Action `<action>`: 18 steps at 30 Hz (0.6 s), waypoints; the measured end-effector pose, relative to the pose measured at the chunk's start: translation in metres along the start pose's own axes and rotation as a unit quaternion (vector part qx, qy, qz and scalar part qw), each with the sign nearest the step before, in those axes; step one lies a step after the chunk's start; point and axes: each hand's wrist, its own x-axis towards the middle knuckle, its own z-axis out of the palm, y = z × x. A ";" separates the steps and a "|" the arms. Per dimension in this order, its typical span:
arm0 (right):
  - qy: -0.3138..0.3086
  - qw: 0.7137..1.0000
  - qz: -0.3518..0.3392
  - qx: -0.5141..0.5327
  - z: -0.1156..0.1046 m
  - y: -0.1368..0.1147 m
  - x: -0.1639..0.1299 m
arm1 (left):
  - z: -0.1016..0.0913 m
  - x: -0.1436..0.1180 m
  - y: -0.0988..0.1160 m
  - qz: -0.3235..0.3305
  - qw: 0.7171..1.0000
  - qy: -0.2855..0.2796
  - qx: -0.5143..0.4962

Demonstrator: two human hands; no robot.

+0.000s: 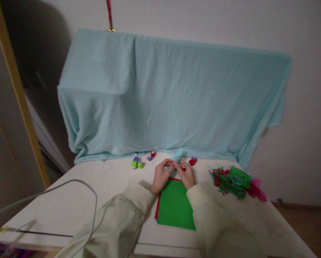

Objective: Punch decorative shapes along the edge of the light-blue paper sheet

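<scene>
My left hand (162, 175) and my right hand (186, 173) meet above the far end of a stack of green paper (175, 206) with a red sheet showing at its left edge. Both pinch a small folded piece of light blue paper (177, 154) that sticks up between the fingertips. A small red punch (183, 168) lies right by my right fingers. Cream sleeves cover both forearms.
Small craft punches sit along the back of the white table (69, 200): green (137, 164), purple and red (151, 156), red (193, 161). A heap of cut green, red and pink paper (235, 182) lies right. A light blue towel (171, 96) drapes behind. A grey cable (92, 200) loops left.
</scene>
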 end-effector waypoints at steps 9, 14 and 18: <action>0.001 0.994 0.102 0.045 -0.003 0.017 0.008 | -0.003 -0.005 0.012 0.016 0.998 -0.048 0.045; -0.025 0.962 0.148 0.228 -0.003 0.022 0.014 | -0.003 0.002 -0.003 -0.008 0.997 0.078 -0.006; -0.066 0.940 0.139 0.304 -0.002 0.017 0.013 | 0.000 0.008 -0.018 -0.068 0.993 0.073 -0.068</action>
